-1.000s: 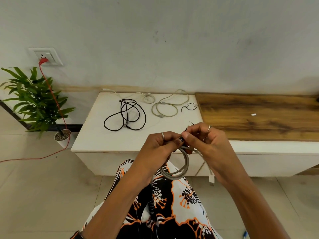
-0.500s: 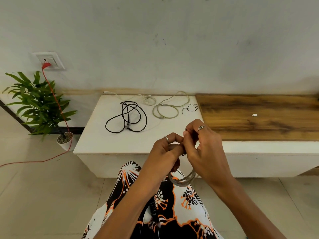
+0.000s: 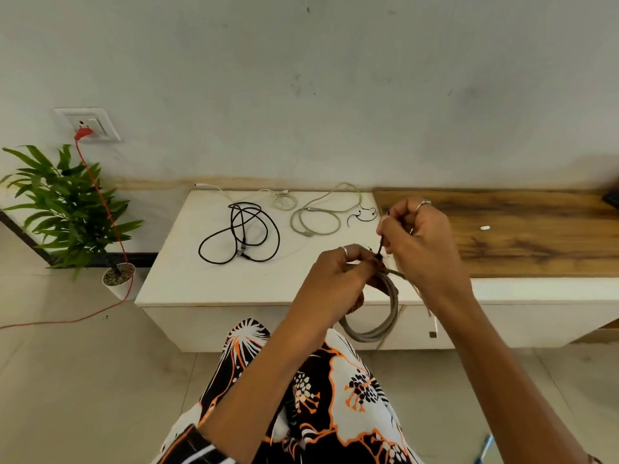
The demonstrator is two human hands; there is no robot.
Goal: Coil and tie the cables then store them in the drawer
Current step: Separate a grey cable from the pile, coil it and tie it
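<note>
The left hand (image 3: 338, 276) pinches the top of the gray coiled cable (image 3: 378, 316) — its grip is tight. The right hand (image 3: 415, 242) pinches a thin black tie (image 3: 382, 244) above the white tabletop (image 3: 187, 279).

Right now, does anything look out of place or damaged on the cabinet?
Nothing damaged. The black cable, grey cable and white cable lie loose and untied on the white cabinet, as expected mid-task.

Matt white cabinet top (image 3: 187, 283), grained wood panel (image 3: 522, 249)
</note>
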